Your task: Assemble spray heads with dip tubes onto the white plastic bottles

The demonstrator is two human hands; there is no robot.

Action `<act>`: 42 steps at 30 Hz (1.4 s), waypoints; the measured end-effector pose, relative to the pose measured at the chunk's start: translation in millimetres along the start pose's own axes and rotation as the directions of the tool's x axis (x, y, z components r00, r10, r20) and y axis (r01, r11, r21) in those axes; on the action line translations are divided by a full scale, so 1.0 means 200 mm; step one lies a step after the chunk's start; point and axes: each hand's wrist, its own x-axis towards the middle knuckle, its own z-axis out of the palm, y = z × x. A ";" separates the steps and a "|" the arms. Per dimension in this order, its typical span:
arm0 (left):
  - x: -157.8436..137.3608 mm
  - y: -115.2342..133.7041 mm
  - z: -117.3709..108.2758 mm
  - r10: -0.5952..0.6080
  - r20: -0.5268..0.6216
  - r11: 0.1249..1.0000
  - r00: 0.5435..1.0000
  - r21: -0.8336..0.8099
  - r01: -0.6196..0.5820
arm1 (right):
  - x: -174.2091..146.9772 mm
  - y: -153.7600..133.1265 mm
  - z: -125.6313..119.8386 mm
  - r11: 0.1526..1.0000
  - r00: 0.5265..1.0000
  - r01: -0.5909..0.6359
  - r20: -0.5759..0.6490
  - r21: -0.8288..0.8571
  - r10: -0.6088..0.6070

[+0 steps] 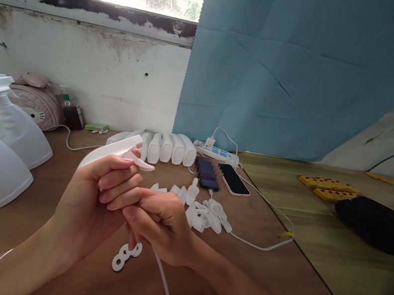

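A white trigger sprayer head (115,151) is in my left hand (97,201), fingers wrapped round it and its trigger pointing right. My right hand (165,223) is closed against the left fingertips, below the sprayer head. From under the right hand a thin white tube (166,283) runs down toward the bottom edge; its upper end is hidden by the fingers. Several flat white washers (118,263) lie on the brown table just under my hands. Behind the right hand sits a pile of loose white plastic sprayer parts (208,215).
White spray bottles (13,137) stand at the left. A row of white sprayer shrouds (166,148) lies at the back. Two phones (235,180) and a power strip (218,153) with cables are behind the parts. A black pouch (376,225) lies on the wooden surface at right.
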 end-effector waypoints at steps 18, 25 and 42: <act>0.25 0.11 -0.17 -0.041 0.074 0.487 0.996 0.872 -0.044 | 0.01 -0.14 -0.28 0.951 0.957 -0.236 -0.218 -0.201 0.192; 0.21 0.12 -0.21 0.113 0.258 -0.275 0.959 0.936 -0.219 | 0.00 -0.13 -0.41 0.936 0.855 -0.275 -0.502 -0.219 0.133; 0.07 0.21 -0.09 0.549 0.487 -0.663 0.680 0.748 -0.001 | -0.07 0.47 0.03 0.795 0.802 -0.588 -0.232 -0.151 0.550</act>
